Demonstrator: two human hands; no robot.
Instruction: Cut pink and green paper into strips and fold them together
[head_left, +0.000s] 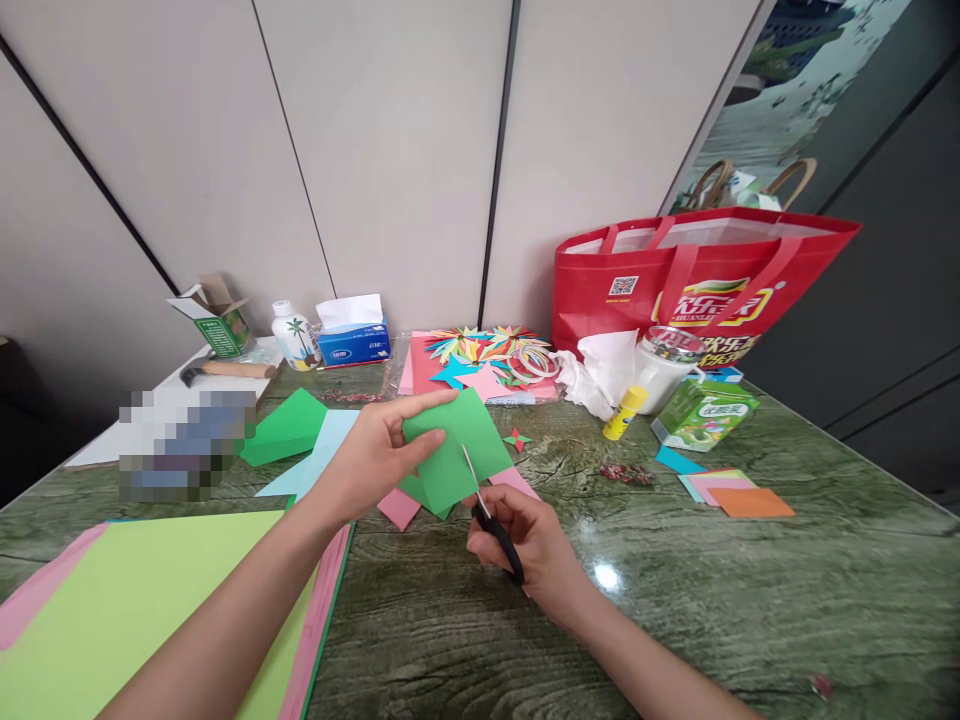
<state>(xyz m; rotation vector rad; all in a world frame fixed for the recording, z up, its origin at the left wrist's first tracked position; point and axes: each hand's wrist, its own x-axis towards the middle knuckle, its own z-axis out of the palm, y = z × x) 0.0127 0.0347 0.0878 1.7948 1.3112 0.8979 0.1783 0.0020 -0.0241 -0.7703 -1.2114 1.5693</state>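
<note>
The left hand [379, 447] pinches the green sheet [469, 440] by its left side, thumb in front, at frame centre. The right hand [534, 545], fingers curled around the scissors [504, 548], sits below and right. The scissors' long axis points up-left across the sheet; whether the blades straddle it is unclear. Forearms enter from the lower edge.

Seemingly a home, with a papercraft table [750, 620].
Pale wall panels [390, 150] rose behind its green, wood-grained surface, where a tissue box [354, 344], a drink bottle [292, 336], a lidded white mug [658, 378] and a red shopping bag [626, 265] suggested a household; coloured sheets [150, 590], scissors [496, 533], a glue stick [625, 414] and paper stars [485, 381] showed the craft side.
</note>
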